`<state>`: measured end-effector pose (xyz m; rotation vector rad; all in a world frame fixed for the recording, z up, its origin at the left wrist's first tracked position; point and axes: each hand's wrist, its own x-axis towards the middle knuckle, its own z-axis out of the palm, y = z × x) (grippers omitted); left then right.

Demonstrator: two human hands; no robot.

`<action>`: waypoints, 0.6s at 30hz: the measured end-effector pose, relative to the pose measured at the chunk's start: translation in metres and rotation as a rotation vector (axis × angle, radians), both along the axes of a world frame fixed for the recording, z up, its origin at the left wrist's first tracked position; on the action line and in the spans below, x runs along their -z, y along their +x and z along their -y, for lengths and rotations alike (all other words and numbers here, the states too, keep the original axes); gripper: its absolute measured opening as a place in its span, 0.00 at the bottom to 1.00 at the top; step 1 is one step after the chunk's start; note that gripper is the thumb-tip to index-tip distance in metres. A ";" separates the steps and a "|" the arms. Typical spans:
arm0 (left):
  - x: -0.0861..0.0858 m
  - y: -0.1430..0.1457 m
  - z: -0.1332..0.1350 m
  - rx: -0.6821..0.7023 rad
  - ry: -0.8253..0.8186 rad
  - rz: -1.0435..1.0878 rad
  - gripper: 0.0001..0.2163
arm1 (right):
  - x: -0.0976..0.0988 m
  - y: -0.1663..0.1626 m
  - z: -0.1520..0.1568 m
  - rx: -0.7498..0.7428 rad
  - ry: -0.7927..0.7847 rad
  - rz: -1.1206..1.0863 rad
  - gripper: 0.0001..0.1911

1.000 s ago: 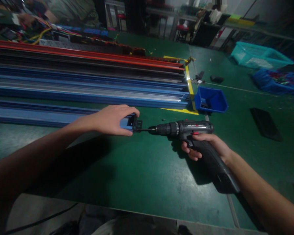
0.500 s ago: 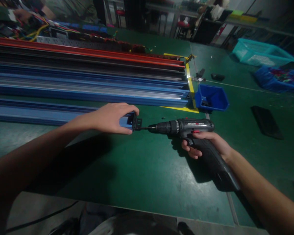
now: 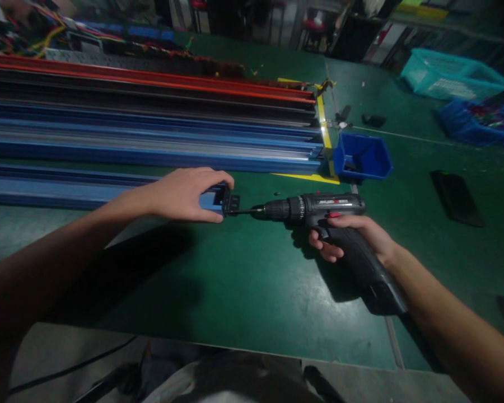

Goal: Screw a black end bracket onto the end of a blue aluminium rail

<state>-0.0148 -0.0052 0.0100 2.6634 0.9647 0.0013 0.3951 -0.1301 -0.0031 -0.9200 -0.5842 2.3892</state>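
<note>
A long blue metal channel (image 3: 67, 192) lies along the table, and my left hand (image 3: 178, 196) grips its right end, thumb in front and fingers behind. At that end sits a black slotted end bracket (image 3: 234, 204), held against the channel. My right hand (image 3: 357, 232) is wrapped round the handle of a black cordless drill (image 3: 334, 204), which points left. The drill's long bit (image 3: 241, 212) reaches the lower part of the bracket; a screw under the tip is too small to make out.
Behind lie several blue, black and red channels (image 3: 172, 137) beside yellow tape (image 3: 325, 134). A blue bin (image 3: 363, 157), a dark phone-like slab (image 3: 457, 197), a turquoise basket (image 3: 456, 75) and a blue basket (image 3: 479, 120) stand right. Wires and parts (image 3: 109, 45) are at the back left.
The whole view has shifted slightly, so things sit a little higher in the picture. Both hands keep their grips, and the bit stays at the bracket.
</note>
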 end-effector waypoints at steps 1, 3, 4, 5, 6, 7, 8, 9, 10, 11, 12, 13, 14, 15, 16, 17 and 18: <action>0.000 0.000 0.000 -0.002 0.000 -0.003 0.35 | -0.001 0.000 0.000 0.001 0.000 0.004 0.18; -0.001 0.001 0.001 -0.005 0.000 -0.007 0.34 | -0.002 -0.001 0.000 0.004 0.006 0.011 0.17; -0.001 0.001 0.001 -0.006 0.001 -0.006 0.34 | -0.002 -0.001 0.000 0.004 0.007 0.014 0.16; -0.001 0.001 0.001 -0.006 0.000 -0.005 0.34 | -0.002 -0.001 0.000 0.002 0.008 0.015 0.15; -0.001 0.001 0.001 -0.005 -0.001 -0.005 0.34 | -0.002 -0.001 0.000 0.000 0.007 0.014 0.15; -0.001 0.001 0.001 -0.004 -0.002 -0.005 0.34 | -0.002 -0.002 0.000 -0.003 0.005 0.010 0.16; -0.001 0.001 0.001 -0.003 -0.004 -0.005 0.34 | -0.002 -0.002 0.000 -0.006 0.002 0.004 0.16; -0.002 0.001 0.001 -0.004 -0.003 -0.005 0.34 | -0.001 -0.001 0.000 -0.009 0.000 -0.002 0.16; -0.002 0.001 0.001 -0.004 -0.004 -0.005 0.34 | -0.001 -0.001 -0.001 -0.011 -0.002 -0.006 0.16; -0.002 0.001 0.001 -0.004 -0.004 -0.006 0.34 | -0.001 -0.001 0.000 -0.011 -0.003 -0.010 0.16; -0.003 0.001 0.002 -0.004 -0.005 -0.008 0.34 | -0.001 -0.001 0.000 -0.011 -0.004 -0.011 0.16; -0.003 0.001 0.002 -0.004 -0.007 -0.012 0.34 | -0.001 -0.001 0.000 -0.009 -0.002 -0.011 0.16; -0.004 0.002 0.002 -0.006 -0.010 -0.017 0.35 | -0.001 -0.001 0.000 -0.006 -0.001 -0.011 0.16; -0.005 0.002 0.003 -0.010 -0.013 -0.021 0.35 | -0.001 -0.001 0.000 -0.003 0.002 -0.012 0.15; -0.005 0.002 0.003 -0.014 -0.016 -0.024 0.36 | 0.000 -0.001 0.000 -0.001 0.002 -0.013 0.15; -0.005 0.002 0.003 -0.020 -0.018 -0.025 0.36 | 0.000 -0.001 0.000 0.000 0.001 -0.012 0.15; -0.005 0.002 0.003 -0.023 -0.018 -0.024 0.37 | 0.000 -0.001 0.000 0.001 -0.003 -0.011 0.15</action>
